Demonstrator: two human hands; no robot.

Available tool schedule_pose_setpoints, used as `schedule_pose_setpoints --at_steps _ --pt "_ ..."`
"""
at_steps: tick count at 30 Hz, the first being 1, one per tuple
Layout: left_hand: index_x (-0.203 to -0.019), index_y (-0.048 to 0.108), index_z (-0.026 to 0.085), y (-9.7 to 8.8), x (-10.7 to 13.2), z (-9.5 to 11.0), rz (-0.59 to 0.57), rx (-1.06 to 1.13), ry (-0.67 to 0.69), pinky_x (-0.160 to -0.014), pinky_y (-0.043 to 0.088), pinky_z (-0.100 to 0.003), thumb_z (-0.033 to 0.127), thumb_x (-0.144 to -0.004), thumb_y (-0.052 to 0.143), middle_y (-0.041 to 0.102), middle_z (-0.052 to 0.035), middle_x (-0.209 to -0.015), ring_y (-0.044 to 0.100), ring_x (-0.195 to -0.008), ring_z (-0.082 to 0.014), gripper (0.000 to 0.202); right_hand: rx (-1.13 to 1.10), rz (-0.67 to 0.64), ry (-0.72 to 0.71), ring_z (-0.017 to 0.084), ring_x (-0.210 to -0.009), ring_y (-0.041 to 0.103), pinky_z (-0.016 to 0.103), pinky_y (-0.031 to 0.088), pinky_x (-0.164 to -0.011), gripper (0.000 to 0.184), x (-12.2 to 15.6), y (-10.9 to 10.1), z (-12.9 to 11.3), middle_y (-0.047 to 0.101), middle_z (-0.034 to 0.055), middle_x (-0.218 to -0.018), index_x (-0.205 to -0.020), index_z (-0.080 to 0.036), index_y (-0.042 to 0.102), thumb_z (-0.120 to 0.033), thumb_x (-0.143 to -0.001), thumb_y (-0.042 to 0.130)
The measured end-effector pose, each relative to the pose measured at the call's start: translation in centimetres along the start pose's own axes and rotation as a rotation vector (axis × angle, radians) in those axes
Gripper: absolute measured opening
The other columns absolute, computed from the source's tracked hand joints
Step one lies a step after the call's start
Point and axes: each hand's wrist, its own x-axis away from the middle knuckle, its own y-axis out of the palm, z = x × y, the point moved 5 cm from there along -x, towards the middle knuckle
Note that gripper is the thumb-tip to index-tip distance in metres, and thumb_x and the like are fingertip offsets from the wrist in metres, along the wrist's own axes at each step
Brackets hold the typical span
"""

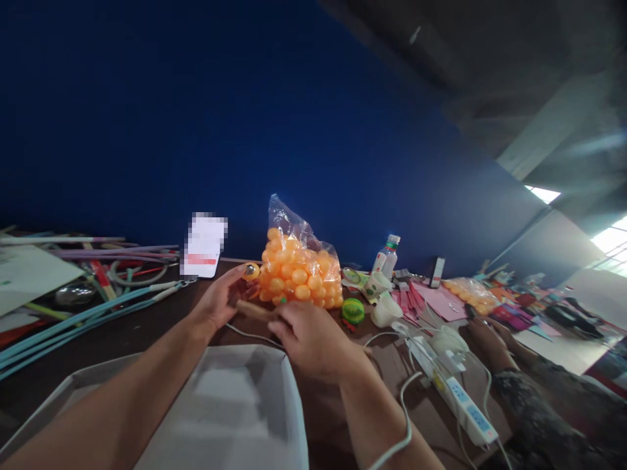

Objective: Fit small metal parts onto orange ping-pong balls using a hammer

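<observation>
My left hand (223, 297) is closed around a small orange plastic ball (251, 271) with a dark, shiny spot on its upper side. Just to its right, my right hand (308, 336) is curled round a brown wooden-looking stick (255, 311), which points toward the left palm. What the stick's far end is cannot be made out. Behind both hands stands a clear plastic bag (296, 267) full of similar orange balls. A green-and-yellow striped round piece (353, 312) with red at its base lies right of the bag.
A white-lined box (245, 405) sits below my forearms. A phone (202, 248), blue rods (98, 320), a bottle (386, 256), white cups (385, 310) and a power strip (453, 388) with loose cables surround the work area. Another person's hands (490, 336) are at right.
</observation>
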Motion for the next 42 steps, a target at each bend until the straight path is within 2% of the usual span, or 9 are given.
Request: schedule_pose_setpoints --at_steps 3,6,15,20,26,30,34,37,42 --pt "-0.088 0.068 0.010 -0.3 -0.1 -0.1 0.046 0.014 -0.020 -0.058 0.060 -0.026 0.009 -0.081 0.062 0.072 -0.0074 -0.075 0.068 -0.060 -0.0149 0.010 0.048 -0.235 -0.218 0.015 -0.079 0.061 0.025 0.036 -0.062 0.012 0.8 1.2 -1.6 0.069 0.0014 -0.087 -0.089 -0.022 0.067 -0.027 -0.086 0.056" --pt "-0.090 0.068 0.010 -0.5 -0.1 -0.1 0.062 0.015 -0.019 -0.056 0.060 -0.026 0.010 -0.080 0.063 0.072 -0.0078 -0.077 0.068 -0.061 -0.0154 0.011 0.101 -0.343 -0.352 0.015 -0.074 0.061 0.024 0.033 -0.056 0.013 1.3 3.1 -2.6 0.069 -0.0005 -0.084 -0.089 -0.024 0.068 -0.031 -0.080 0.063" --pt "-0.093 0.070 0.011 -0.2 0.2 -0.3 0.021 -0.055 -0.040 -0.056 0.059 -0.026 0.012 -0.078 0.065 0.073 -0.0083 -0.079 0.068 -0.061 -0.0148 0.015 0.106 -0.466 -0.427 0.013 -0.054 0.054 0.024 0.025 -0.044 0.020 1.7 7.0 -4.4 0.067 -0.0008 -0.072 -0.088 -0.024 0.068 -0.041 -0.077 0.063" --pt "-0.092 0.070 0.013 -0.4 -0.1 -0.7 -0.008 -0.105 -0.044 -0.061 0.059 -0.026 0.014 -0.076 0.067 0.074 -0.0093 -0.086 0.069 -0.067 -0.0161 0.016 0.088 -0.418 -0.438 0.012 -0.055 0.054 0.023 0.027 -0.047 0.020 1.4 7.3 -4.4 0.066 -0.0022 -0.068 -0.082 -0.026 0.071 -0.042 -0.082 0.059" --pt "-0.096 0.070 0.012 -0.3 0.1 -0.9 0.001 -0.160 -0.048 -0.060 0.058 -0.024 0.015 -0.078 0.067 0.074 -0.0090 -0.085 0.069 -0.067 -0.0157 0.019 0.130 -0.218 -0.268 0.016 -0.079 0.062 0.024 0.035 -0.057 0.023 0.2 3.9 -2.9 0.071 0.0027 -0.088 -0.090 -0.022 0.070 -0.033 -0.091 0.051" --pt "-0.097 0.070 0.011 -0.2 0.3 -0.9 0.000 -0.194 -0.049 -0.058 0.057 -0.023 0.015 -0.077 0.068 0.073 -0.0092 -0.085 0.069 -0.066 -0.0153 0.021 0.072 0.011 -0.027 0.014 -0.079 0.063 0.024 0.038 -0.065 0.021 -0.5 1.0 -0.1 0.072 0.0011 -0.088 -0.091 -0.023 0.070 -0.029 -0.092 0.049" --pt "-0.096 0.069 0.010 -0.1 0.2 -1.1 -0.003 -0.200 -0.077 -0.053 0.057 -0.023 0.015 -0.077 0.069 0.072 -0.0094 -0.083 0.068 -0.063 -0.0155 0.020 0.112 0.151 0.187 0.016 -0.077 0.063 0.025 0.036 -0.063 0.020 -0.7 -0.1 3.3 0.072 0.0020 -0.085 -0.085 -0.023 0.069 -0.031 -0.091 0.051" --pt "-0.094 0.068 0.010 -0.2 0.2 -1.0 0.020 -0.204 -0.080 -0.052 0.057 -0.024 0.013 -0.077 0.068 0.072 -0.0092 -0.082 0.068 -0.061 -0.0157 0.018 0.197 0.132 0.286 0.018 -0.076 0.063 0.027 0.035 -0.062 0.022 -0.9 0.1 4.9 0.072 0.0044 -0.085 -0.084 -0.023 0.070 -0.031 -0.090 0.050" --pt "-0.096 0.068 0.011 -0.1 0.3 -1.1 -0.002 -0.217 -0.089 -0.052 0.057 -0.022 0.014 -0.078 0.068 0.072 -0.0089 -0.083 0.068 -0.062 -0.0147 0.019 0.281 -0.063 0.274 0.020 -0.081 0.065 0.028 0.037 -0.062 0.026 -1.5 1.6 5.2 0.072 0.0052 -0.086 -0.083 -0.024 0.073 -0.028 -0.088 0.048"
